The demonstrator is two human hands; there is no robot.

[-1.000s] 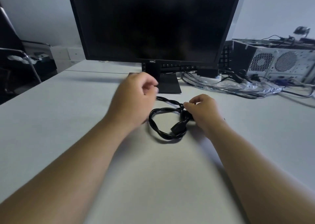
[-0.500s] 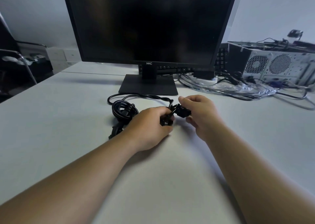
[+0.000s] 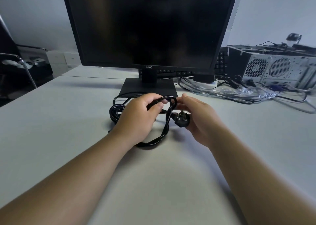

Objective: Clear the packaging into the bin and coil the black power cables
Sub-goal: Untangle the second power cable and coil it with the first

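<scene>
Table: I see one pale grey table (image 3: 51, 139) filling most of the view. Everything listed below stands or lies on it, except the chair.
Monitor: one black monitor (image 3: 150, 24) with a dark screen, upright at the middle of the far edge on one flat square base (image 3: 148, 87).
Computer case: one grey computer case (image 3: 273, 70) at the far right corner. Its perforated back faces me, and loose wires lie on it and in front of it.
Chair: one dark chair (image 3: 20, 62) with a metal arm frame, beyond the table's left edge.
Keyboard: one black keyboard (image 3: 221, 60), mostly hidden behind the monitor. Keys show under the screen and to its right.
Packaging: one crumpled piece of clear plastic packaging (image 3: 239, 92) near the far right, between the base and the computer case, with thin wires across it.
Cable: the black power cable (image 3: 151, 144) lies mid-table, just in front of the base. I count one loop (image 3: 168, 115) lifted in the hands, its lower part twisted on itself and touching the table. I also count one tighter bundle (image 3: 116, 111) lying beside the left wrist. I cannot tell whether this is one cable or two.
Hands: two, both bare. The left hand (image 3: 136, 118) has its fingers and thumb curled round the top of the loop. The right hand (image 3: 200, 118) holds the plug against its curled fingers.
Plug: one black plug (image 3: 182, 119) with its metal prongs turned upward. It sits just right of the loop.
</scene>
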